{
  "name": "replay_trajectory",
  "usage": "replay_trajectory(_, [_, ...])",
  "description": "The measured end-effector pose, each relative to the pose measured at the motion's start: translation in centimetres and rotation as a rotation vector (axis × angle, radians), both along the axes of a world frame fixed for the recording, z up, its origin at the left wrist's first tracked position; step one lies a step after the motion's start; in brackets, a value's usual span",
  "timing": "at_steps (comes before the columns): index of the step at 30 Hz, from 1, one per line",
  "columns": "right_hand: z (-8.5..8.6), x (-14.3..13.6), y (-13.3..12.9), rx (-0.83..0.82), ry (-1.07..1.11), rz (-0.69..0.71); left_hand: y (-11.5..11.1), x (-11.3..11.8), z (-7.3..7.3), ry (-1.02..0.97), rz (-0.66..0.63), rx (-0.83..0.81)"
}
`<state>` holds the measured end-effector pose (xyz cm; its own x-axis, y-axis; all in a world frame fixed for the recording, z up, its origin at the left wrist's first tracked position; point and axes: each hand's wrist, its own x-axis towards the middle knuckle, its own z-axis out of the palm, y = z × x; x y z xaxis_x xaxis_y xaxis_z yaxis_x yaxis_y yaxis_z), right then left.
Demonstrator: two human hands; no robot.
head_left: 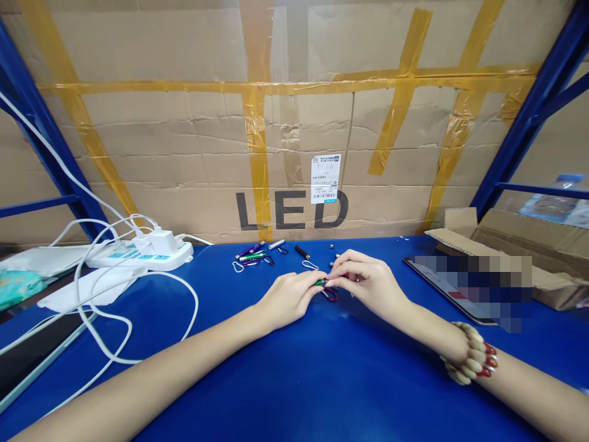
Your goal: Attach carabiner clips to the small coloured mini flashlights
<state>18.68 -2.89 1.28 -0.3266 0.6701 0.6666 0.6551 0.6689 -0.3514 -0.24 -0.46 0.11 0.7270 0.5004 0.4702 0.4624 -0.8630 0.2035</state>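
Observation:
Above the middle of the blue table, my left hand [289, 299] is closed in a pinch around a small green keychain flashlight [319, 283], most of it hidden by the fingers. My right hand [370, 283] pinches at its right end, fingertips meeting those of the left; a small part there is too covered to make out. Beneath the hands lies a red carabiner clip [330, 296]. Just beyond them rests a black flashlight [302, 252] with a silver carabiner [310, 265]. Farther left are another green flashlight [253, 256], a purple one [250, 249] and a silver one [277, 244].
A white power strip [170, 261] with plugs and looping white cables [196, 301] occupies the left. On the right lie a tablet [442, 288] and an open cardboard box [515, 239]. A large taped carton [207, 166] walls off the back, between blue metal posts [519, 129].

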Motion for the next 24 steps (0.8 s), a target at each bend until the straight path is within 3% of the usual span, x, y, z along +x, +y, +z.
replay_trajectory(24, [0.0,-0.13,-0.11,0.083,-0.017,0.001,0.25,0.0,-0.28,-0.05,0.008,0.029])
